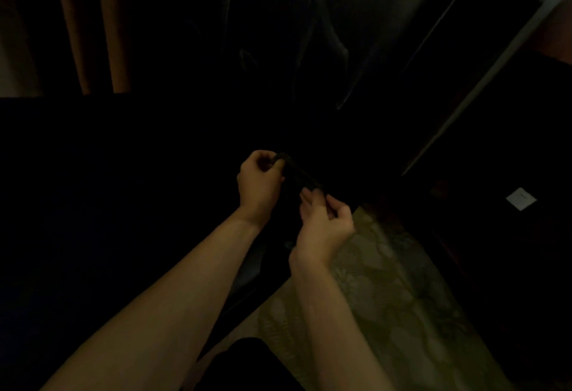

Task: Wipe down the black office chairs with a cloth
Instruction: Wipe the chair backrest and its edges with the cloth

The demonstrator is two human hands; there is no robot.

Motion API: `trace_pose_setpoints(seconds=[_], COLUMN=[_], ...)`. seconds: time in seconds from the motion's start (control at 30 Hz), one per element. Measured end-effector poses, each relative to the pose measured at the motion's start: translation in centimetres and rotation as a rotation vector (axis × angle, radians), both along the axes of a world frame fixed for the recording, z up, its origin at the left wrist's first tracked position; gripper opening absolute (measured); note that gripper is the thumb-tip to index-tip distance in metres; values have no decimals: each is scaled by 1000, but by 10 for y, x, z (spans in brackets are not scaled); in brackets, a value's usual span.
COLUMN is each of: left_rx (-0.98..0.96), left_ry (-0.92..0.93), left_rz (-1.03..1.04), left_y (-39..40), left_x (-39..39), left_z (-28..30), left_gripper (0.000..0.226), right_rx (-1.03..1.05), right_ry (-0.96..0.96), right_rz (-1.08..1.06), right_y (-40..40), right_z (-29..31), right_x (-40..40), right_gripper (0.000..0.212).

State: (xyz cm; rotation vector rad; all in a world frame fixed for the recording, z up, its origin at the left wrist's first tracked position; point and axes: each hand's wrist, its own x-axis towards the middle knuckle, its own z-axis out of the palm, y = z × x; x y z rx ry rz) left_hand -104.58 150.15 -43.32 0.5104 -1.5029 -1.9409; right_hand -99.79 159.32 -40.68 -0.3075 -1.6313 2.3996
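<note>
The scene is very dark. My left hand point(258, 180) and my right hand point(325, 223) are held out in front of me, close together, at the middle of the view. Between them runs a dark strip, which looks like the edge of a dark cloth point(298, 174). My left hand's fingers curl round its upper end and my right hand pinches its lower end. A large black shape with a faint sheen, possibly a black chair point(309, 50), fills the space behind my hands. Its outline is lost in the dark.
A patterned green carpet point(387, 282) covers the floor at the lower right. A dark cabinet or door with a pale edge point(483, 87) stands on the right. A small white paper point(521, 198) lies to the right. Brown curtains point(93, 25) hang at the upper left.
</note>
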Motion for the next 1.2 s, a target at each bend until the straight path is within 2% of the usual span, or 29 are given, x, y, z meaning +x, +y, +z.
trace_pose_setpoints(seconds=[0.17,0.4,0.63,0.73,0.9,1.1,1.2], left_rx=[-46,-230,-339,-285,14,86,33], left_ry=[-36,-69,-106,-65,-9,-59,-58], left_rz=[-35,-225,-341,-247,-123,-18,11], left_y=[16,25,44,63,38,-6,-3], left_x=[16,38,61,70,56,28,21], left_z=[-1,-3,3,-4,18,22,12], left_gripper=[15,24,19,13,14,1,7], right_rx=[-11,30,67,121,144,100,66], right_ry=[-27,-46,-106,-87,9,-5,-22], right_rz=[4,-16,-63,-50,100,98,27], right_y=[26,55,82,94,70,5,-6], right_z=[6,7,1,0,8,7,5], right_x=[15,34,46,55,54,28,23], right_gripper=[5,2,10,9,5,11,13])
